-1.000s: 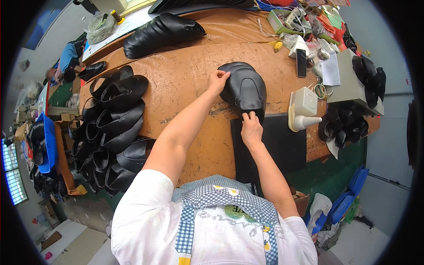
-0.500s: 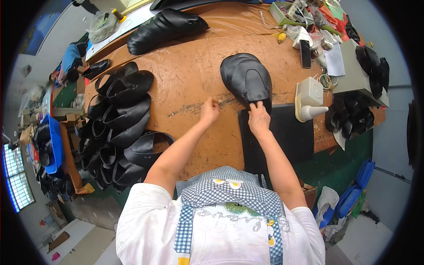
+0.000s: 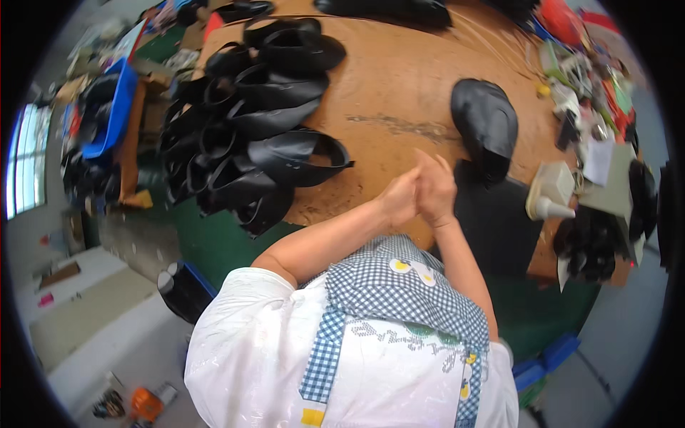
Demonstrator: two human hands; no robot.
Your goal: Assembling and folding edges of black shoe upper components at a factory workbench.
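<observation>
My left hand (image 3: pixel 401 197) and my right hand (image 3: pixel 437 188) meet palm to palm above the near edge of the table. The right hand's fingers stretch upward. Those of the left lie flat against the right palm and are partly hidden. Nothing shows between them. Just beyond the right hand lies a stack of black leather shoe uppers (image 3: pixel 485 121), its near tip over a black mat (image 3: pixel 499 221). To the left, rows of curved black shoe uppers (image 3: pixel 275 107) overlap one another, the nearest with a strap-like loop.
The brown table (image 3: pixel 385 85) has a worn streak. At right stand a white glue bottle (image 3: pixel 553 189) with a nozzle and a grey box (image 3: pixel 606 178), with more black pieces (image 3: pixel 589 246) beside it. Clutter fills the far right corner. A blue crate (image 3: pixel 114 107) stands at far left.
My right hand has let go of the stack of uppers, and both hands have come together. The whole view has swung left, so the table things appear farther right.
</observation>
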